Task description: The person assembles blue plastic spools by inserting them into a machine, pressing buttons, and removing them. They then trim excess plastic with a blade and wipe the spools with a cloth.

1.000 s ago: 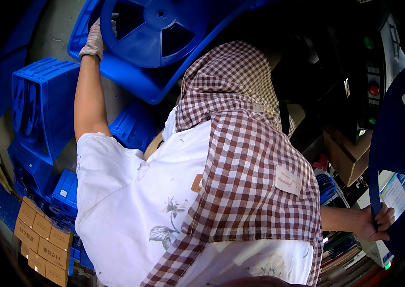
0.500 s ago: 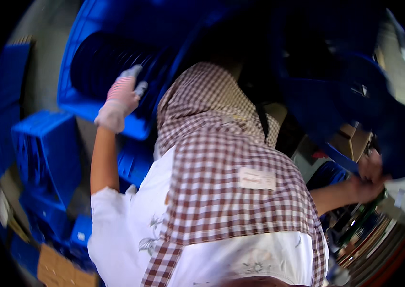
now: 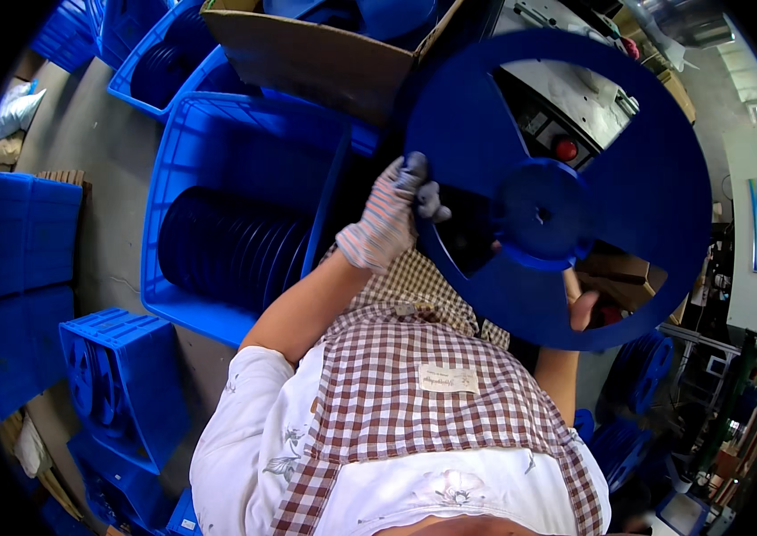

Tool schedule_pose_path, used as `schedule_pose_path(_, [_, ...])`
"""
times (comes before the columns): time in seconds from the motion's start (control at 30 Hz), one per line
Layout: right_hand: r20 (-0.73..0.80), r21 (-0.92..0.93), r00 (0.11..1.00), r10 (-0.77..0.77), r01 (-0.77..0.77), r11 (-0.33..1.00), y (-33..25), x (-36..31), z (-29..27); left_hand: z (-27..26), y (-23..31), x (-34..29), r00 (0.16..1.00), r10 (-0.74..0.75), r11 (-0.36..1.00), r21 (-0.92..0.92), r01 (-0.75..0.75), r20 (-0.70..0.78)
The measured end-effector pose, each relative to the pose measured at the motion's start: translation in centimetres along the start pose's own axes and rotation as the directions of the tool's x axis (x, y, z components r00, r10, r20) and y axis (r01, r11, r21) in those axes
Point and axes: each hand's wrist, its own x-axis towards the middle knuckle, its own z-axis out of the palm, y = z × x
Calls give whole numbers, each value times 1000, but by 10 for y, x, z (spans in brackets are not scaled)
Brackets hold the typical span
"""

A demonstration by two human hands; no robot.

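A large blue plastic reel (image 3: 646, 192), with a round hub and three wide cut-outs, is held up in front of me at the right. My left hand (image 3: 385, 219), in a striped glove with grey fingertips, grips its left rim. Bare, my right hand (image 3: 581, 308) is at the reel's lower part; its thumb shows through the bottom cut-out, while the other fingers are mostly hidden behind the reel. To the left of my left arm, a row of dark blue reels (image 3: 231, 241) stands on edge in a blue crate (image 3: 153, 259).
An open cardboard box (image 3: 307, 67) with blue parts stands beyond the crate. Stacked blue crates (image 3: 25, 268) line the far left, and a tipped crate (image 3: 142, 384) with reels lies nearer. A machine with a red button (image 3: 566, 149) shows through the reel. More reels (image 3: 642, 366) are at lower right.
My left hand has moved right, from the reels in the crate to the held reel's rim. That reel has come inward from the right, and my right hand has shifted left with it.
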Motion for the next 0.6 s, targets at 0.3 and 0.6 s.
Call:
schedule_pose_path(0.3, [98,587,970,-224,125,800,-35,-24,29,68,129,2,827,157,-41,841,-540,539])
schedule_pose_path(0.6, [-72,462,962,-264,266,846,-69,-37,16,68,290,188,852,495,-675,542,501,-171])
